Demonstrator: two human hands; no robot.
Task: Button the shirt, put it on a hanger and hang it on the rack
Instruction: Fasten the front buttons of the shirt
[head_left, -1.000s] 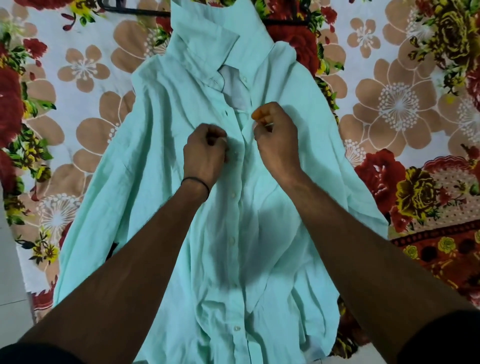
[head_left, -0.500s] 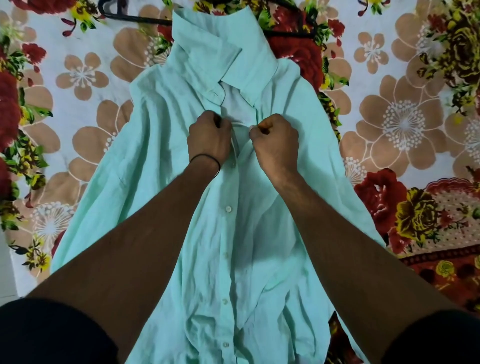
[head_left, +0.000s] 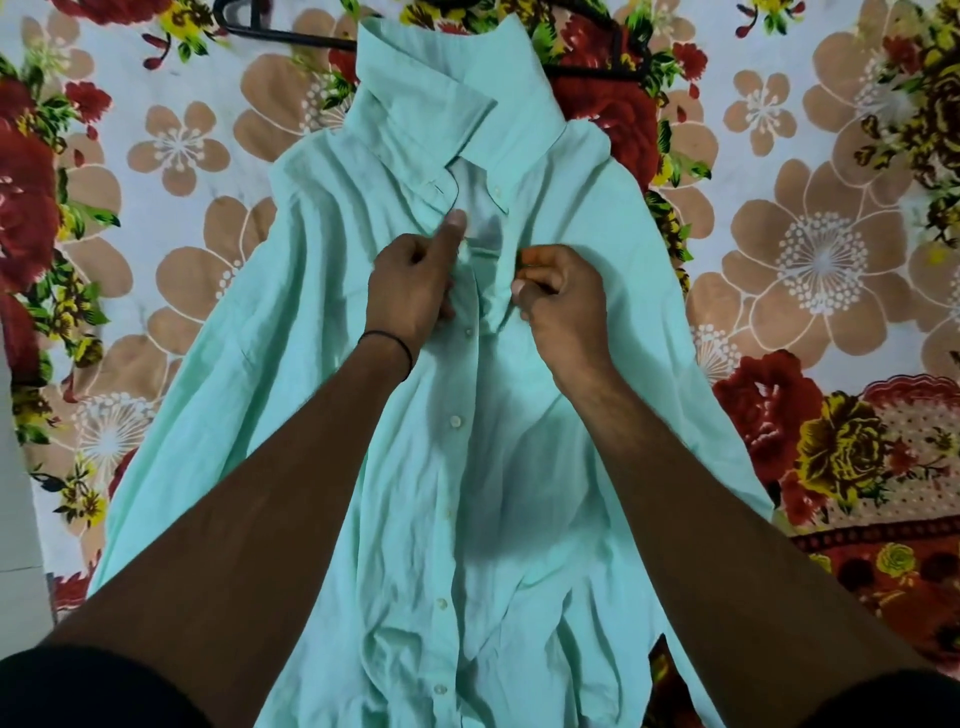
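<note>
A mint-green shirt (head_left: 561, 426) lies front-up on a flowered bedsheet, collar at the far end. Its front is closed along the lower placket, where several white buttons show, and gapes open just below the collar. My left hand (head_left: 410, 288) grips the left placket edge near the top, thumb raised toward the collar. My right hand (head_left: 563, 296) pinches the right placket edge beside it. A black hanger (head_left: 280, 34) lies past the collar, mostly hidden under the shirt.
The flowered bedsheet (head_left: 810, 249) covers the whole surface around the shirt. A strip of pale floor (head_left: 15, 519) shows along the left edge. No rack is in view.
Both hands have moved up the placket from mid-chest to just below the collar. My left thumb now sticks out toward the collar.
</note>
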